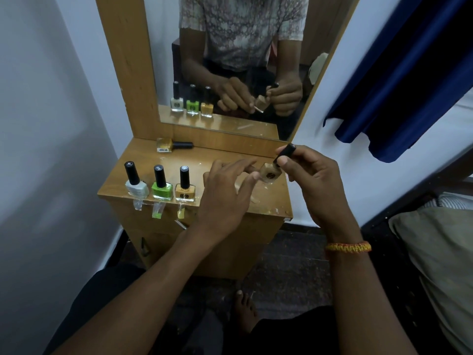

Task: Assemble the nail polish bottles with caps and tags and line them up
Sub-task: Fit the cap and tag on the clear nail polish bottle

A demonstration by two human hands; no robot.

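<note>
Two hands: your right hand [311,175] pinches the black cap [286,151]; left fingers [252,179] steady the beige bottle [270,172].
Worktop [230,157]: three capped bottles [160,185] lined up.

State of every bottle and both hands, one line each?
white bottle: upright, capped, in line
green bottle: upright, capped, in line
orange bottle: upright, capped, in line
gold bottle: lying, capped
beige bottle: held tilted
left hand: touches beige bottle
right hand: grips its cap

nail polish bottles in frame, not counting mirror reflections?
5. White, green and orange stand along the front edge; gold one lies at back; beige one in both hands.
</note>
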